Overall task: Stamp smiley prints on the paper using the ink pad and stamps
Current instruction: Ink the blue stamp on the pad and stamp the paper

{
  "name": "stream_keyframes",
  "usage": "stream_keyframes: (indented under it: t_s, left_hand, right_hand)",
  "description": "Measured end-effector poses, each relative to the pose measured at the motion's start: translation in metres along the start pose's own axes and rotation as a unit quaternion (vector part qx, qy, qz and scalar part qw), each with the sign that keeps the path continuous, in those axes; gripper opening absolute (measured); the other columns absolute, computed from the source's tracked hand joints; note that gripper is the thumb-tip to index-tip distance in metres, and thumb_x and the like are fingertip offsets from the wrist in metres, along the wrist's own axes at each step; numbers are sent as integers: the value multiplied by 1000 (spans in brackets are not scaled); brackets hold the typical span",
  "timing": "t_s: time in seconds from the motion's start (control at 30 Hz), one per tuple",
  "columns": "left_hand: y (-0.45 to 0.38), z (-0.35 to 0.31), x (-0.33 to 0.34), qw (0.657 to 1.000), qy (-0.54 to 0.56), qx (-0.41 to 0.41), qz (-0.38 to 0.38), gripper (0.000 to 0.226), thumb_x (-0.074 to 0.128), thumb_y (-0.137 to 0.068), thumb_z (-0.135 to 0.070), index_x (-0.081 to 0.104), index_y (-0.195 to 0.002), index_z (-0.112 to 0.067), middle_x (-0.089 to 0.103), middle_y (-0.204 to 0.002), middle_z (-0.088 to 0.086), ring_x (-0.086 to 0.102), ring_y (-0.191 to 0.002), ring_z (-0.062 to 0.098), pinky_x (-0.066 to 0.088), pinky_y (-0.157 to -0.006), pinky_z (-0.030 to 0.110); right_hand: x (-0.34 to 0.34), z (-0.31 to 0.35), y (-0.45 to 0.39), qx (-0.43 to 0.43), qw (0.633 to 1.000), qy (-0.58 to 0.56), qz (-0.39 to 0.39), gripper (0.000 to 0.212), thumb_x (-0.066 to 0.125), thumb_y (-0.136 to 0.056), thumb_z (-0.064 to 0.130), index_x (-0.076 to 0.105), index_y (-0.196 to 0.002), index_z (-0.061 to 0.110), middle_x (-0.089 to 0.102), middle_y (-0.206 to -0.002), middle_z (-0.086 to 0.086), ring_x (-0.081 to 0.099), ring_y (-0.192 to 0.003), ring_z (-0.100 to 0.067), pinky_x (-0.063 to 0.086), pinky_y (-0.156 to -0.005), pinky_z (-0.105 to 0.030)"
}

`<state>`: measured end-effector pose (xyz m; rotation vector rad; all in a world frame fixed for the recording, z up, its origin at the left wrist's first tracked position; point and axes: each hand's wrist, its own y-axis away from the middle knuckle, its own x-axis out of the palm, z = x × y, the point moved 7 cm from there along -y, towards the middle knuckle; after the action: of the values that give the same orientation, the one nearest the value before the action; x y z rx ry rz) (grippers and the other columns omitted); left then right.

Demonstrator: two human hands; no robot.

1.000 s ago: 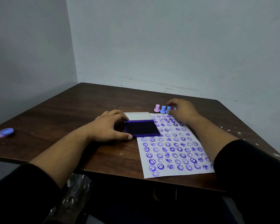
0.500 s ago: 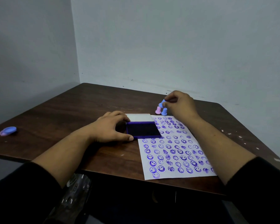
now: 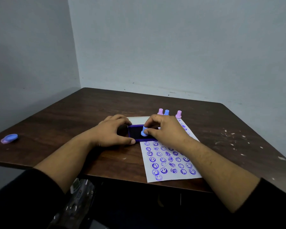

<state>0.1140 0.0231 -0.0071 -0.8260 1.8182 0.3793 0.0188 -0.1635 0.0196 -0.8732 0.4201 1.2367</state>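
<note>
A white paper (image 3: pixel 170 162) covered with several purple smiley prints lies on the brown table (image 3: pixel 69 123). At its top left sits an open purple ink pad (image 3: pixel 135 132) with its white lid behind. My left hand (image 3: pixel 112 131) grips the pad's left side. My right hand (image 3: pixel 165 129) pinches a small light-blue stamp (image 3: pixel 144 131) and presses it onto the dark ink surface. Three more stamps stand past the paper's far edge: a pink one (image 3: pixel 160 111), a blue one (image 3: pixel 166 112) and another pink one (image 3: pixel 178 114).
Two stacked stamp caps (image 3: pixel 9 138), blue and pink, lie near the table's left edge. White paint flecks (image 3: pixel 233 139) mark the right part of the table. Grey walls meet in a corner behind the table. A clear plastic item (image 3: pixel 79 187) shows below the front edge.
My right hand lifted the blue stamp from the row behind the paper and brought it left and down onto the ink pad. My left hand stayed on the pad.
</note>
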Motion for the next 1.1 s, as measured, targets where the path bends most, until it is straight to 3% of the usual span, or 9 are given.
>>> stream_keyframes:
  t_s: [0.3,0.47,0.67,1.1]
  left_hand:
    - [0,0,0,1000,-2,-2,7,86,66,-68,-82,49,-142,-41,39,-154,-15,32,-141,14,35,-117,44]
    - [0,0,0,1000,-2,-3,5,89,65,-66,-84,49,-143,-41,38,-154,-15,32,-141,13,35,-117,44]
    - [-1,0,0,1000,-5,-4,9,91,64,-65,-85,49,-143,-40,39,-154,-16,32,-140,13,36,-116,45]
    - [-2,1,1,1000,-8,-4,7,95,60,-61,-89,49,-142,-40,40,-153,-15,34,-140,15,35,-117,46]
  right_hand:
    - [1,6,2,-10,999,39,2,10,82,-92,22,76,-93,30,76,-87,18,73,-88,1,53,-81,-17]
    - [1,4,2,-1,999,50,1,15,82,-92,26,72,-89,37,75,-85,20,70,-90,4,40,-78,2]
    - [1,4,2,2,999,48,4,14,82,-92,27,72,-90,37,76,-88,19,70,-89,4,42,-76,-8]
    - [1,0,1,-5,998,55,-4,14,83,-91,26,73,-88,37,72,-80,24,66,-82,14,40,-77,0]
